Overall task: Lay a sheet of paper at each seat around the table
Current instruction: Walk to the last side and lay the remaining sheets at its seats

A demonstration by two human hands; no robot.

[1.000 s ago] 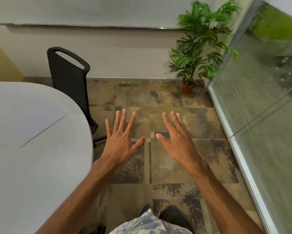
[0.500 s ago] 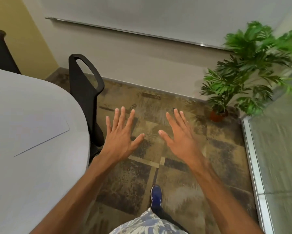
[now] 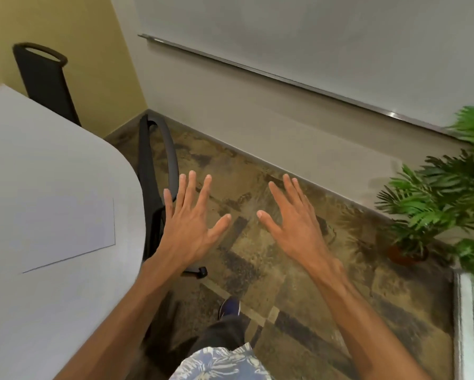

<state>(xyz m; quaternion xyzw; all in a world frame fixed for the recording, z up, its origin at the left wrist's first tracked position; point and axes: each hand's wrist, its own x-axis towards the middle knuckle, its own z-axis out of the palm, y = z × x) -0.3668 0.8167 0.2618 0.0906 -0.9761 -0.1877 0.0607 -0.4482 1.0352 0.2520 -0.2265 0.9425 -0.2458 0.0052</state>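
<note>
A white sheet of paper (image 3: pixel 65 231) lies flat on the pale grey table (image 3: pixel 38 311) at the left, near its rounded end. A black chair (image 3: pixel 156 171) is tucked against that end, just beyond the sheet. My left hand (image 3: pixel 189 223) hovers over the floor beside the chair's back, fingers spread and straight, holding nothing. My right hand (image 3: pixel 293 223) is held out to its right, also spread and empty. Neither hand touches the table or the paper.
A second black chair (image 3: pixel 44 80) stands at the table's far side by the yellow wall. A potted green plant (image 3: pixel 435 209) fills the right corner next to a glass partition (image 3: pixel 471 325). Patterned carpet (image 3: pixel 271 270) runs ahead to the white wall with a board rail.
The view has swung left along the table's end. The plant has slid to the right edge and the second chair has come into sight. Both hands stay spread and empty.
</note>
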